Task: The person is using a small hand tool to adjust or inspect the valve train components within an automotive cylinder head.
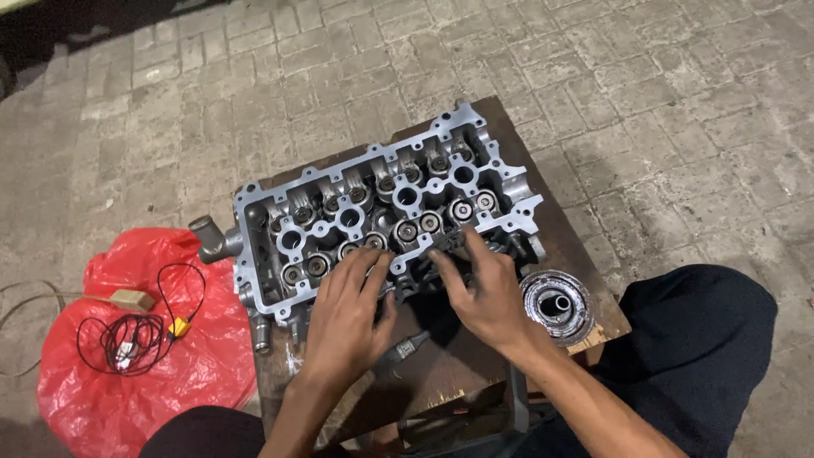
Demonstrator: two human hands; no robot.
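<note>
Head view: I looked down on an aluminium cylinder head [381,212] that lay flat, valve-gear side up, on a small dark wooden board [585,254] set over a paved brick floor [661,102]. I judged this position was chosen so that the round tappet buckets [407,231] and spark-plug wells faced the worker and stayed within easy reach of both arms. The left hand [348,309] rested on the near edge of the casting with its fingers spread and laid flat, apparently steadying the part rather than gripping it. The right hand [483,288] lay just beside it, fingers loosely extended, its fingertips touching the near row of buckets; I could not tell whether it pinched anything small. A short metal tool [409,346] lay on the board between the two wrists, near enough to be taken up quickly. A shallow round tin [555,305] with a dark, greasy inside stood at the board's right corner, touching nothing of the casting. Well apart on the left, a red plastic bag [127,365] lay spread on the floor and carried a coiled black wire [127,335], probably to keep it off the grit.
</note>
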